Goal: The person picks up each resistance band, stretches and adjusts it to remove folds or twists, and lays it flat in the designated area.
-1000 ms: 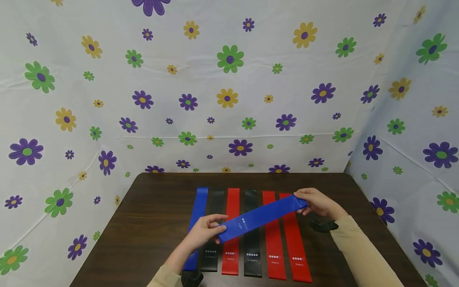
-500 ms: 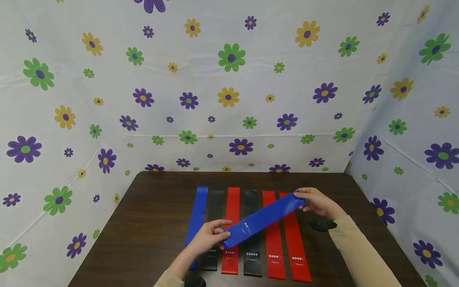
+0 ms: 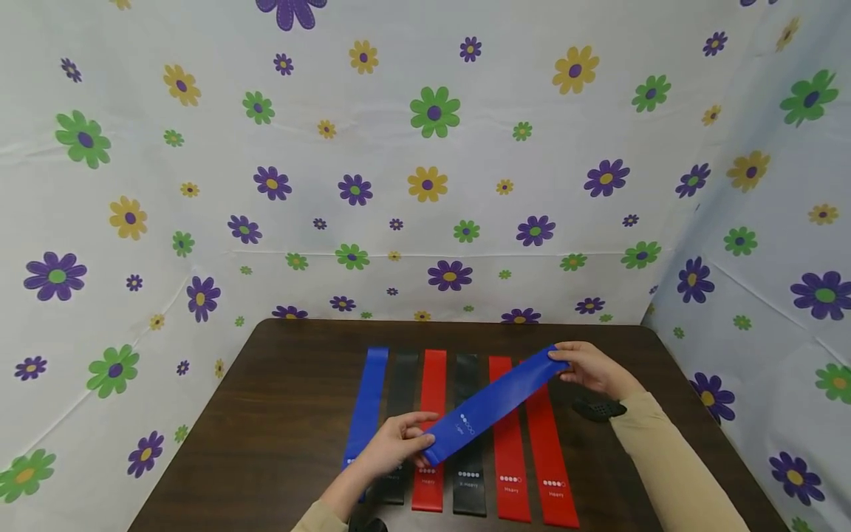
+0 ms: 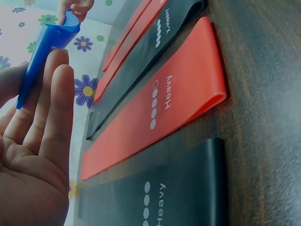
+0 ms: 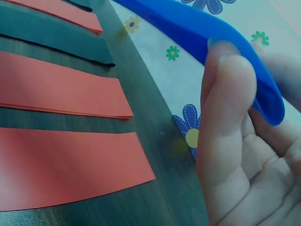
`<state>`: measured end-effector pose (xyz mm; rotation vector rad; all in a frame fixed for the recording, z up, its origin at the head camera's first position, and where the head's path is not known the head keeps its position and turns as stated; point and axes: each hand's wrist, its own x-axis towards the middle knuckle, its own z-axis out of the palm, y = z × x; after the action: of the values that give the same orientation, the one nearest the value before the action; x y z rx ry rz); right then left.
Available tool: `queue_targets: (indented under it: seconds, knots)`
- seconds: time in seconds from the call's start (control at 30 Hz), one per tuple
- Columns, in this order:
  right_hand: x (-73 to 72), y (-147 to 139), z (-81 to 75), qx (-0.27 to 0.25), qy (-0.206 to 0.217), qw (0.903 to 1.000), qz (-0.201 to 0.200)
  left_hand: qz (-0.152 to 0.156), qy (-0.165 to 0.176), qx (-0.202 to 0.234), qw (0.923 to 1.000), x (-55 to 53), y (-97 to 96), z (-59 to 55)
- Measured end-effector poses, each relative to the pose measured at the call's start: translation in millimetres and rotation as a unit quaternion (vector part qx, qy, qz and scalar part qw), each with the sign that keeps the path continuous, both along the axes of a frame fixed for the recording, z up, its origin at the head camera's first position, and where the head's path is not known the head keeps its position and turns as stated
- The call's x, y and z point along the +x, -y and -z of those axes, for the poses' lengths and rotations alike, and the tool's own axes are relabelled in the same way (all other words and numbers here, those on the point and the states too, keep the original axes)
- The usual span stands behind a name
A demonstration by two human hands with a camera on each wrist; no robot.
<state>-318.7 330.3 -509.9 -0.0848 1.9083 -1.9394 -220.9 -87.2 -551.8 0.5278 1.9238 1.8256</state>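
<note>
Hands hold a loose blue band above a row of six bands laid flat on a dark wooden table. The left hand grips the near end of this band, thumb on top and fingers curled beneath; in the left wrist view the fingers lie almost straight along the band's edge, so how tightly they close is hard to judge there. The right hand pinches the far end, and the right wrist view shows the thumb pressed against the band's folded tip. The held band runs on a slant from lower left to upper right, raised clear of the table and crossing over the middle of the row. From left to right the row holds a blue band on the table, a black band, a red band, a second black band, and two further red bands, each lying lengthwise and just beside its neighbour. White dots and small lettering mark the near ends. A flower-printed cloth stands behind and beside the table.
</note>
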Motion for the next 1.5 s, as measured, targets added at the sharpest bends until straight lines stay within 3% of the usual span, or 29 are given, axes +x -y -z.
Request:
queue_targets:
  seconds: [0.23,0.53,0.9,1.1,1.37,1.5]
  knots:
    - [1.8,-5,3.3,-0.01,0.0,1.0,-0.002,0.013,0.009,0.015,0.9998,4.1,-5.9,3.9]
    - [2.3,-5,0.0,-0.067,0.008,0.9977,-0.002,0.023,0.013,0.012,0.9996,7.5,-11.1,3.3]
    - [0.2,-1,-1.9,-0.037,0.003,0.9989,0.027,0.031,0.016,0.007,0.9994,8.9,-13.5,-1.2]
    - [-1.6,1,-3.3,-0.03,-0.003,0.9994,0.019,0.036,0.009,0.007,0.9993,8.8,-13.5,-0.5]
    - [-3.5,0,-6.1,0.03,-0.022,0.9992,0.013,0.047,0.001,0.014,0.9988,7.8,-11.7,3.4]
    - [-4.2,-1,-6.8,0.025,-0.027,0.9993,0.01,0.047,-0.014,0.003,0.9988,8.0,-12.2,3.2]
